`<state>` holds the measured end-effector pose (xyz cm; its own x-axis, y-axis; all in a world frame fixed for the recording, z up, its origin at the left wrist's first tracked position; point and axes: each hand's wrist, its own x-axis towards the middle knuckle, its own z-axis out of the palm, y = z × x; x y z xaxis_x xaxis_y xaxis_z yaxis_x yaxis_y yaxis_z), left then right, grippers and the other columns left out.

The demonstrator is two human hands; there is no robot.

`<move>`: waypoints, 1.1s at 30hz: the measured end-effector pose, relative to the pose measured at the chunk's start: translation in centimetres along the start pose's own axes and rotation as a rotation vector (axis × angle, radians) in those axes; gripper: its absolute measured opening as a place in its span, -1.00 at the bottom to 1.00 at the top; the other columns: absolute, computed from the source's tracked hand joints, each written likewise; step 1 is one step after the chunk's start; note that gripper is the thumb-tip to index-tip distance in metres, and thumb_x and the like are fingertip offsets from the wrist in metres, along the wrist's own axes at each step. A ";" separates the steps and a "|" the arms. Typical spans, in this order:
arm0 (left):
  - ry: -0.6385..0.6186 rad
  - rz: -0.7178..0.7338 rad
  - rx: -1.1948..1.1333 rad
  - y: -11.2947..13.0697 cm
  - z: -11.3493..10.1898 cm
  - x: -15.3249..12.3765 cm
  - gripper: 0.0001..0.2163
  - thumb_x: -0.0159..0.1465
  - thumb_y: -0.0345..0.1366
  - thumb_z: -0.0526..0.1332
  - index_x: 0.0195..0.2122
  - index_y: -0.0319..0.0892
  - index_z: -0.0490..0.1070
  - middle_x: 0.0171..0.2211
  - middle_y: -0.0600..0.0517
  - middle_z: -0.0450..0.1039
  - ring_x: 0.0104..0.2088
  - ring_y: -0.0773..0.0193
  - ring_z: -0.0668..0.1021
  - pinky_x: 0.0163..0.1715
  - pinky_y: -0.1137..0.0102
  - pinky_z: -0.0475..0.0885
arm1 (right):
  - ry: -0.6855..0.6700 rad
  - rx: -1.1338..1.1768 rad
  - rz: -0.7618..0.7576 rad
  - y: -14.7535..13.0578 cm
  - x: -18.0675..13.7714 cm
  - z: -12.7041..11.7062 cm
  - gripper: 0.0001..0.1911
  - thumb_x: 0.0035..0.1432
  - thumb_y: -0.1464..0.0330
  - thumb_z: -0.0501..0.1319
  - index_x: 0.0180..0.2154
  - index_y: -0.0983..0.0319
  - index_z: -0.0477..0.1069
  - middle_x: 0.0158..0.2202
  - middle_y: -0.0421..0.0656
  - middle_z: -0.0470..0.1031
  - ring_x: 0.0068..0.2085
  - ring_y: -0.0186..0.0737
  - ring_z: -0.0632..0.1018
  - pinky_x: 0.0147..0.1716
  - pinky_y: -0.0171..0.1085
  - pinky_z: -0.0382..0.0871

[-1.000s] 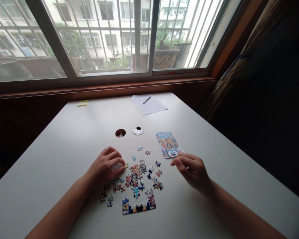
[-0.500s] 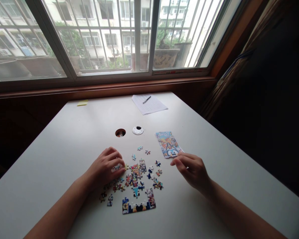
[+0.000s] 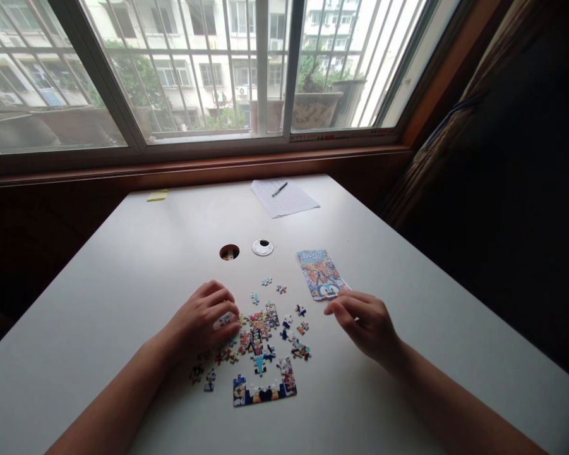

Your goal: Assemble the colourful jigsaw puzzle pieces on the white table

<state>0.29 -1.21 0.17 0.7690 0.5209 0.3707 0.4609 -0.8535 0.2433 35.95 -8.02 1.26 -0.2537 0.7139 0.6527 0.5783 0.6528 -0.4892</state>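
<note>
Presently, your left hand (image 3: 201, 319) pinches a loose puzzle piece (image 3: 224, 320) beside the scattered pieces (image 3: 260, 332) on the white surface (image 3: 123, 284). Your right hand (image 3: 367, 322), fingers loosely curled, grasps nothing, near the reference picture card (image 3: 319, 275).

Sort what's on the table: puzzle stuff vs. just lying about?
In use: left hand on loose puzzle pieces; joined bottom section; reference picture by right hand.
Lying about: paper sheet, pen, yellow note, grommet cap.

Colourful loose puzzle pieces (image 3: 258, 335) scattered on table, assembled corner section (image 3: 264, 387) nearest
</note>
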 end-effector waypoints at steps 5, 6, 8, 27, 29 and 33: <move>-0.020 0.000 -0.007 0.1 0.1 0.0 -0.84 0.30 -0.21 0.30 -0.12 -0.06 0.52 -0.18 -0.02 0.51 -0.13 0.14 0.43 -0.07 0.21 0.42 | -0.008 0.004 -0.005 0.1 0.0 0.0 -0.73 0.33 0.46 0.13 -0.42 0.23 0.49 -0.52 -0.19 0.50 -0.51 -0.31 0.47 -0.48 -0.30 0.32; -0.021 -0.001 -0.006 0.2 0.1 0.0 -0.84 0.30 -0.20 0.30 -0.12 -0.05 0.52 -0.18 -0.02 0.51 -0.13 0.13 0.43 -0.07 0.20 0.42 | -0.007 0.003 -0.005 0.1 0.0 0.0 -0.72 0.33 0.45 0.13 -0.42 0.22 0.49 -0.52 -0.19 0.50 -0.51 -0.31 0.46 -0.48 -0.30 0.32; -0.019 -0.004 -0.004 0.2 0.1 0.1 -0.85 0.30 -0.19 0.30 -0.13 -0.05 0.51 -0.18 -0.02 0.51 -0.13 0.13 0.43 -0.07 0.19 0.41 | -0.010 0.003 -0.005 0.1 0.0 0.0 -0.72 0.33 0.45 0.12 -0.42 0.22 0.49 -0.51 -0.18 0.49 -0.51 -0.31 0.46 -0.48 -0.30 0.32; -0.020 -0.041 -0.081 -0.1 0.5 0.1 -0.89 0.32 -0.23 0.30 -0.15 -0.06 0.54 -0.19 -0.01 0.51 -0.11 0.15 0.40 -0.08 0.26 0.39 | -0.004 0.015 -0.018 -0.2 0.2 0.0 -0.74 0.32 0.48 0.12 -0.42 0.24 0.48 -0.51 -0.18 0.48 -0.51 -0.33 0.48 -0.47 -0.34 0.31; -0.034 -0.054 -0.099 -0.4 0.6 0.0 -0.88 0.33 -0.22 0.30 -0.14 -0.06 0.54 -0.19 -0.02 0.51 -0.09 0.13 0.39 -0.07 0.25 0.39 | -0.004 0.014 -0.019 -0.2 0.2 0.0 -0.74 0.32 0.48 0.12 -0.42 0.24 0.48 -0.51 -0.18 0.48 -0.51 -0.33 0.48 -0.47 -0.34 0.31; -0.058 -0.064 -0.120 -0.8 0.8 -0.2 -0.87 0.34 -0.20 0.29 -0.12 -0.06 0.53 -0.17 -0.03 0.51 -0.07 0.12 0.39 -0.06 0.24 0.38 | -0.006 0.011 -0.021 -0.4 0.3 0.0 -0.74 0.32 0.48 0.12 -0.42 0.24 0.47 -0.50 -0.18 0.49 -0.51 -0.34 0.48 -0.48 -0.35 0.31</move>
<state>0.16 -0.63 -0.79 0.7658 0.5690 0.2996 0.4558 -0.8089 0.3713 35.70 -8.08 1.62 -0.2699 0.7015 0.6596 0.5641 0.6703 -0.4821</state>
